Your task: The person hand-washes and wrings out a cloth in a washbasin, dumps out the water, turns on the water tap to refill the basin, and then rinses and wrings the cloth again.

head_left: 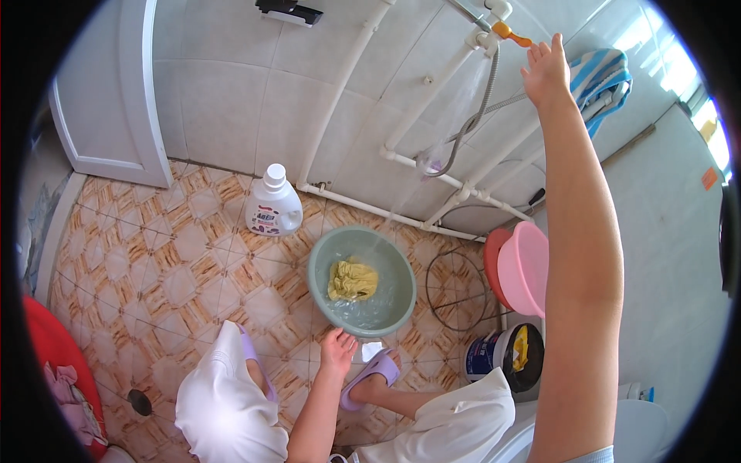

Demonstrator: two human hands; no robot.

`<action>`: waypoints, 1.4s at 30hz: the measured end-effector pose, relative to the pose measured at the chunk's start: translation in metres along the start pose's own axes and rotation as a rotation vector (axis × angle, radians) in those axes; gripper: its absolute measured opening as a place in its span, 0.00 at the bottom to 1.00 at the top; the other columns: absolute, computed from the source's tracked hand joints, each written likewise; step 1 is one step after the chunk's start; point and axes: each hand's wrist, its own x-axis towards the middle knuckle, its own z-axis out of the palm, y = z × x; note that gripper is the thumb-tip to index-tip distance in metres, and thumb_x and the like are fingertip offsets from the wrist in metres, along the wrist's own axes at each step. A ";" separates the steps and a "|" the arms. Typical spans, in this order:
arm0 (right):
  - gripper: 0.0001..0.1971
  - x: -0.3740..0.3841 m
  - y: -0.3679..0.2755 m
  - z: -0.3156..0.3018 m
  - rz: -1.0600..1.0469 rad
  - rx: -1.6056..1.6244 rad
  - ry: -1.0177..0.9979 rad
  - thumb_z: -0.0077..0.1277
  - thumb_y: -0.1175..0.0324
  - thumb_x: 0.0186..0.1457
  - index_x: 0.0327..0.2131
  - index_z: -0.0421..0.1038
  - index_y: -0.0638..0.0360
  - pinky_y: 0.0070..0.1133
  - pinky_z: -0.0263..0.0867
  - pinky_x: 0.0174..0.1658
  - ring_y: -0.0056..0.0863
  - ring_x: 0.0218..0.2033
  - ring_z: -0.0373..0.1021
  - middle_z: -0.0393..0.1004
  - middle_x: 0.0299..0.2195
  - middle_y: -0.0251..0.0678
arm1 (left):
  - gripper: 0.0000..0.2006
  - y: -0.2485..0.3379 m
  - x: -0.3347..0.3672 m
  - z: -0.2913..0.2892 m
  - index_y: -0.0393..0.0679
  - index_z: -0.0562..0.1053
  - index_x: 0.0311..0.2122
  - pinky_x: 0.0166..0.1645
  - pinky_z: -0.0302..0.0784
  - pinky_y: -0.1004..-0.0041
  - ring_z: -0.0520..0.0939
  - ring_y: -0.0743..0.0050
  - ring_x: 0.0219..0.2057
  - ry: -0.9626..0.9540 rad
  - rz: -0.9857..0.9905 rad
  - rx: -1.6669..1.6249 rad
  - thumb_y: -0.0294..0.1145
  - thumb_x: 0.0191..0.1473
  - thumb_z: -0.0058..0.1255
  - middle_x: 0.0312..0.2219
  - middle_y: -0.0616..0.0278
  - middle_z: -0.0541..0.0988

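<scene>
A grey-green basin [316,297] stands on the floor, holding water and a crumpled yellow cloth [353,279]. Water streams down into it from the pipework above. At its near rim is my left hand [338,351], fingers loosely extended and seemingly touching the edge. My right arm reaches far up to the wall, where my right hand [547,71] has its fingers spread beside the orange tap handle [511,35]. Its fingertips are next to the lever, and I cannot tell whether they touch it. Nothing is gripped in either hand.
Behind the basin stands a white detergent bottle [274,204]. Pink basin [525,268], wire ring stand [456,289] and dark bucket [505,356] are to the right. A red tub [58,339] with clothes sits at left. White pipes [328,116] and a metal hose [485,104] line the wall.
</scene>
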 end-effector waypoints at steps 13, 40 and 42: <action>0.42 0.000 0.013 0.048 0.008 -0.155 -0.183 0.36 0.39 0.52 0.60 0.44 0.62 0.31 0.30 0.62 0.34 0.64 0.34 0.36 0.63 0.44 | 0.14 0.003 0.001 -0.008 0.48 0.66 0.40 0.56 0.56 0.60 0.65 0.63 0.49 -0.030 0.002 0.024 0.38 0.47 0.49 0.42 0.61 0.67; 0.33 -0.548 0.365 -0.067 0.707 -0.629 -0.083 0.47 0.62 0.51 0.58 0.48 0.64 0.28 0.44 0.60 0.46 0.59 0.47 0.50 0.57 0.54 | 0.23 0.026 -0.039 -0.093 0.50 0.66 0.32 0.24 0.59 0.76 0.67 0.77 0.21 0.806 0.084 0.409 0.61 0.55 0.30 0.22 0.66 0.70; 0.32 -0.556 0.380 -0.072 0.694 -0.640 -0.011 0.47 0.62 0.51 0.57 0.50 0.64 0.28 0.45 0.60 0.46 0.59 0.48 0.51 0.57 0.54 | 0.23 0.033 -0.044 -0.113 0.45 0.68 0.32 0.20 0.59 0.77 0.66 0.77 0.16 0.855 0.122 0.502 0.56 0.57 0.30 0.19 0.66 0.71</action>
